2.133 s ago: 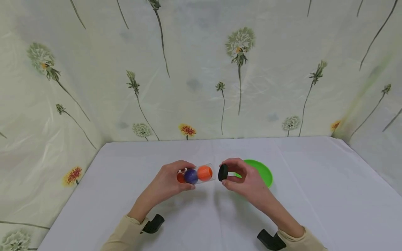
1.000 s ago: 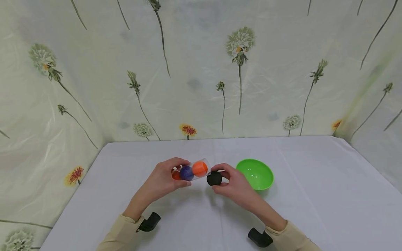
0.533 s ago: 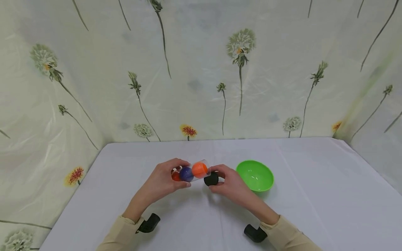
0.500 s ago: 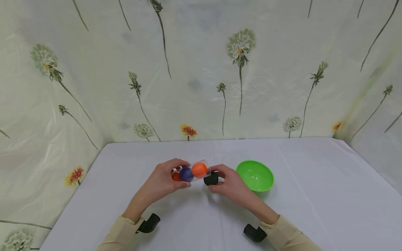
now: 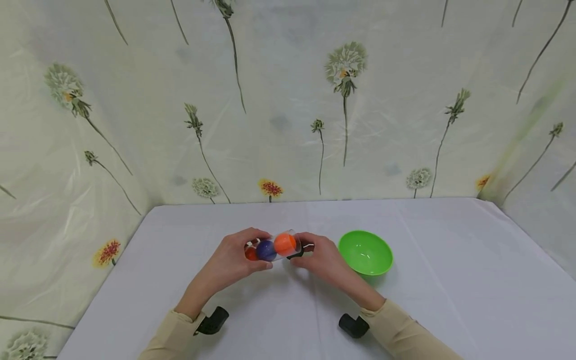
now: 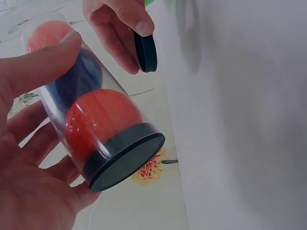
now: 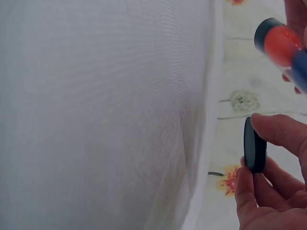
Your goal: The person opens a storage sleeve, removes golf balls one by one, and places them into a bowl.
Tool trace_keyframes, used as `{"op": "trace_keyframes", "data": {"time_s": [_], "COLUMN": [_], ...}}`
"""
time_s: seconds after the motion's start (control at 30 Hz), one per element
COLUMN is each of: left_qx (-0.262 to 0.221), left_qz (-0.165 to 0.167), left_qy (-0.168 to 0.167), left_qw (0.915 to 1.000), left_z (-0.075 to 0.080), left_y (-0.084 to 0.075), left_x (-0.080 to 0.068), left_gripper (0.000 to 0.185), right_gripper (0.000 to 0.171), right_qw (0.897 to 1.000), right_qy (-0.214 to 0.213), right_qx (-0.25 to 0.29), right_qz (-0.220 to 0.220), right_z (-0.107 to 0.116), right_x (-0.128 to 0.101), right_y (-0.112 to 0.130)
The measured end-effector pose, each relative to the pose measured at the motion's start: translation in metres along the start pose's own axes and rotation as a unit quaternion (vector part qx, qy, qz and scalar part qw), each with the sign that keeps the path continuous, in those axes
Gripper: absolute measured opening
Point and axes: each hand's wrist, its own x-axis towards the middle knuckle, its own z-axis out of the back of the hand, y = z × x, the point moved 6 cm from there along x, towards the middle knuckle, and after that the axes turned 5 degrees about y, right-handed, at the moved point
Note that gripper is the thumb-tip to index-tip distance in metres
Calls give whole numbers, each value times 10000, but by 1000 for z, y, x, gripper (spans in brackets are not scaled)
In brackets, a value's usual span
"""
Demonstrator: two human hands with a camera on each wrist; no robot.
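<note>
My left hand point(image 5: 231, 255) grips a clear plastic tube point(image 6: 111, 79) above the table. Inside it sit an orange ball point(image 5: 285, 243), a purple-blue ball point(image 5: 266, 250) and a red ball point(image 6: 101, 117) in a row. A black cap point(image 6: 127, 155) closes the tube's end on the left-hand side; the other end is uncapped. My right hand point(image 5: 327, 260) pinches a second black cap point(image 7: 255, 145) by its edge between thumb and fingers. In the head view this cap is partly hidden behind the tube's uncapped end, close to it; whether they touch I cannot tell.
A green bowl point(image 5: 366, 255) stands on the white-covered table point(image 5: 450, 280), just right of my right hand. Behind the table hangs a curtain point(image 5: 279, 125) printed with dandelions. Black wrist mounts point(image 5: 213, 320) hang below both sleeves.
Over two seconds my right hand has moved left with the cap, away from the bowl and up to the tube's uncapped end, turning the cap. My left hand has shifted slightly left, tilting the tube.
</note>
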Motion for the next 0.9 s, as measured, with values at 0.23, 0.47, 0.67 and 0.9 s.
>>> {"op": "trace_keyframes", "data": {"time_s": [0.23,0.47,0.67,0.9], "left_qx": [32,-22,-34,-30], "left_qz": [-54,18,19,37], "left_qy": [21,99,112,154], "left_qw": [10000,9999,9999,9999], "left_z": [1,0,0,0], "left_y": [-1,-1,-1,1], "left_x": [-1,-3,-5,-6], "left_gripper": [51,51,51,51], "right_gripper": [45,44,44,45], "right_qw": [10000,10000,9995,9993], "right_qy": [-19,-26,108,251], "right_qx": [18,-60,-243,-180], "right_qz": [49,24,-166,-219], "right_z": [-6,-10,-14,-17], "right_x": [11,23,32,39], "right_y": [-3,-7,-9,-13]}}
